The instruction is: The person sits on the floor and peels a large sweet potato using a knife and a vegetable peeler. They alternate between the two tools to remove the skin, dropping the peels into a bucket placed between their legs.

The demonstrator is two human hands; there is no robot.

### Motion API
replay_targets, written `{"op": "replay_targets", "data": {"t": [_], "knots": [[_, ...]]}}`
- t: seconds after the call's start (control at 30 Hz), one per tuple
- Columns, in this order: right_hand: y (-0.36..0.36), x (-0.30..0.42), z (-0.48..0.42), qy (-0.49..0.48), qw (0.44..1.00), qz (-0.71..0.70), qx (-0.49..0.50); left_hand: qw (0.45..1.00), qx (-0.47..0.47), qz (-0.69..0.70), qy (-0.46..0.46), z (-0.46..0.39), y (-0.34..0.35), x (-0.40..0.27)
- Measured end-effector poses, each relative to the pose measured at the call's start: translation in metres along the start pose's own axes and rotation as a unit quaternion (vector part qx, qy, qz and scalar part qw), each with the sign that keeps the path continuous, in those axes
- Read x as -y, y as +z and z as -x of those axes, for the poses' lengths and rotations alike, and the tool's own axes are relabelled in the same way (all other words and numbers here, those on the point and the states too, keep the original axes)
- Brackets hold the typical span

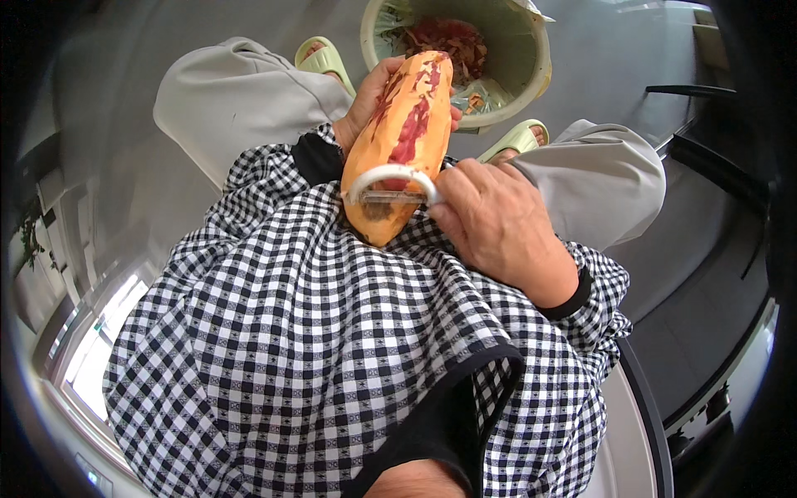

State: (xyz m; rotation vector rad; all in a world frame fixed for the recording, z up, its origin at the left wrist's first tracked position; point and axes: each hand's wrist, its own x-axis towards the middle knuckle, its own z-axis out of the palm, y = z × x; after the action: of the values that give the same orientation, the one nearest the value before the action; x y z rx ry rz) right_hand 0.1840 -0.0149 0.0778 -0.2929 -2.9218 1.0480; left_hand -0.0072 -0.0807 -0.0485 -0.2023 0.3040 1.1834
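Observation:
A large orange-fleshed sweet potato slants over my lap, partly peeled, with strips of reddish skin left on its upper face. A dark patch marks the end nearest my body. My left hand grips the far end from beneath, its fingers partly hidden behind the sweet potato. In my right hand is a white Y-shaped peeler. Its metal blade lies across the near part of the sweet potato, close to the dark patch. The peeler's handle is mostly hidden inside my right fist.
Beyond the sweet potato stands a lined waste bin holding reddish peelings and a piece of clear plastic. A checked smock covers my torso and arms. My feet, in pale green slides, flank the bin on the grey floor.

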Motion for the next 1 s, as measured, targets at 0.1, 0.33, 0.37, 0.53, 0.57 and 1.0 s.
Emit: {"op": "replay_targets", "data": {"t": [0.1,0.33,0.37,0.53,0.57,1.0], "knots": [[0.006,0.008,0.003,0.005,0.998,0.061,-0.028,0.999,-0.043,-0.009,-0.015,-0.004,-0.009,-0.001],[0.010,-0.036,-0.013,0.057,0.977,0.159,-0.129,1.000,-0.023,-0.002,0.011,-0.005,-0.005,0.005],[0.010,-0.042,-0.014,0.072,0.978,0.151,-0.125,1.000,0.005,-0.007,0.002,-0.003,-0.003,0.004],[0.020,-0.049,-0.022,0.084,0.979,0.130,-0.132,0.995,-0.054,-0.029,0.075,0.003,0.007,0.004],[0.021,-0.051,-0.023,0.087,0.977,0.137,-0.138,0.995,-0.056,-0.022,0.082,0.002,0.010,0.005],[-0.014,-0.026,-0.008,0.020,0.989,0.126,-0.077,0.989,-0.043,-0.083,0.113,-0.002,0.014,-0.002]]}}
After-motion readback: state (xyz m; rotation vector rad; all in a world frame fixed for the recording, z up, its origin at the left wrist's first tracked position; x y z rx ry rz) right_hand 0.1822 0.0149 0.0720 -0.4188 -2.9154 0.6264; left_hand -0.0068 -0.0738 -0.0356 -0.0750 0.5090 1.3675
